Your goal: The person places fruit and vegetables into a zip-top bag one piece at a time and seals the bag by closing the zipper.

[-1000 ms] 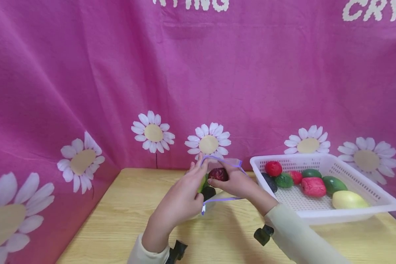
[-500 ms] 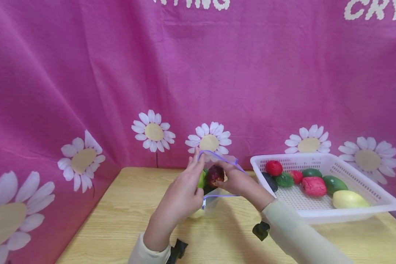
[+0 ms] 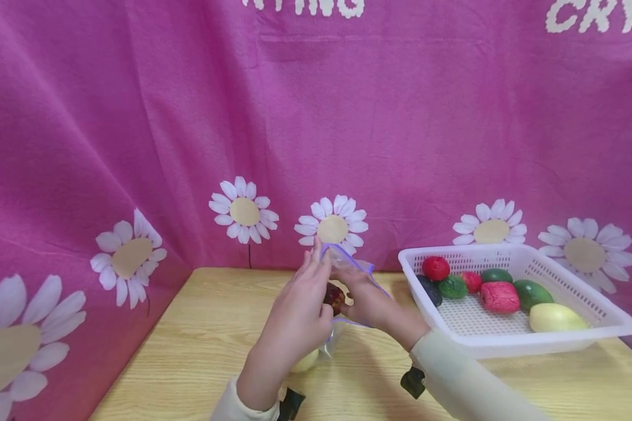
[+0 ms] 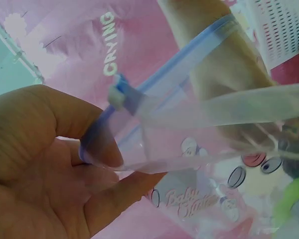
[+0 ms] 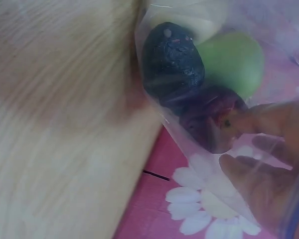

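In the head view my left hand pinches the rim of a clear zip bag edged with a purple strip, its thumb and fingers on either side of the film. My right hand reaches into the bag's mouth. One of its fingers touches a dark red fruit, while another finger stands apart from it. Beside that fruit in the bag lie a blackish, avocado-like fruit and a smooth green fruit. A pale yellow fruit shows partly below my left hand.
A white perforated basket stands at the right, holding several fruits and vegetables, including a pink-red one and a pale yellow one. Behind the wooden table hangs a pink curtain with daisies.
The dark red fruit has moved down and left, deeper into the bag, with my right hand following. My left hand keeps the bag's rim, and the bag's mouth has narrowed.
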{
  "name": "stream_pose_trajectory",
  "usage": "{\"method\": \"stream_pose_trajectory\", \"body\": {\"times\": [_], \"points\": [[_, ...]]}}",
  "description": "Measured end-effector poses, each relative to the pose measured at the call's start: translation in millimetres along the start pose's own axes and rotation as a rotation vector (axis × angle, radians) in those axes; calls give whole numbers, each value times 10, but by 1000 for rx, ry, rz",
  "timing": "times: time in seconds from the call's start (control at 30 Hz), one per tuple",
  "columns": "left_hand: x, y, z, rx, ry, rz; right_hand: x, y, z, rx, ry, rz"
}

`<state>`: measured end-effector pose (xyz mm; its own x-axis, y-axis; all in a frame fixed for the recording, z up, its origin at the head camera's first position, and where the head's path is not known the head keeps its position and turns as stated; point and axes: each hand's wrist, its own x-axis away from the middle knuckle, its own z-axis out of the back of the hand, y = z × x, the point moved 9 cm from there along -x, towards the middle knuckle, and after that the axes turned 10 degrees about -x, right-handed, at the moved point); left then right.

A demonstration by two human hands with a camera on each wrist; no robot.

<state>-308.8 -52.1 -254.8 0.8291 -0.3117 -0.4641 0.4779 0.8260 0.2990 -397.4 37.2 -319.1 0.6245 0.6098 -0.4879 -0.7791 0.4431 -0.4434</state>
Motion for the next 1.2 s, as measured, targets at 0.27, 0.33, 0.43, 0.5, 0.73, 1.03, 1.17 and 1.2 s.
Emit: {"method": "stream_pose_trajectory", "body": {"times": [0.27,0.33,0.43,0.5,0.73,1.03,1.17,1.2], "points": [[-81,-18,-193,34,13,33,122,-49,-10,55,-3,54],[-93,-20,-210,59,6,36,124,-98,11,40,-6,74],[-98,-21,-215,62,-5,43,112,-184,63,22,-3,105],[-102,-19,-207,50,0,38,108,-244,108,22,6,134],[-89,-47,-219,45,-7,65,144,-296,273,-156,-94,48],[-109,-38,-218,-6,-2,80,51,-159,1059,-364,-128,-84],[-91,-39,-209,-7,3,81,-27,205,1517,-284,56,-143],[-85,-42,-207,-5,3,83,-26,332,1590,-258,92,-179]]}}
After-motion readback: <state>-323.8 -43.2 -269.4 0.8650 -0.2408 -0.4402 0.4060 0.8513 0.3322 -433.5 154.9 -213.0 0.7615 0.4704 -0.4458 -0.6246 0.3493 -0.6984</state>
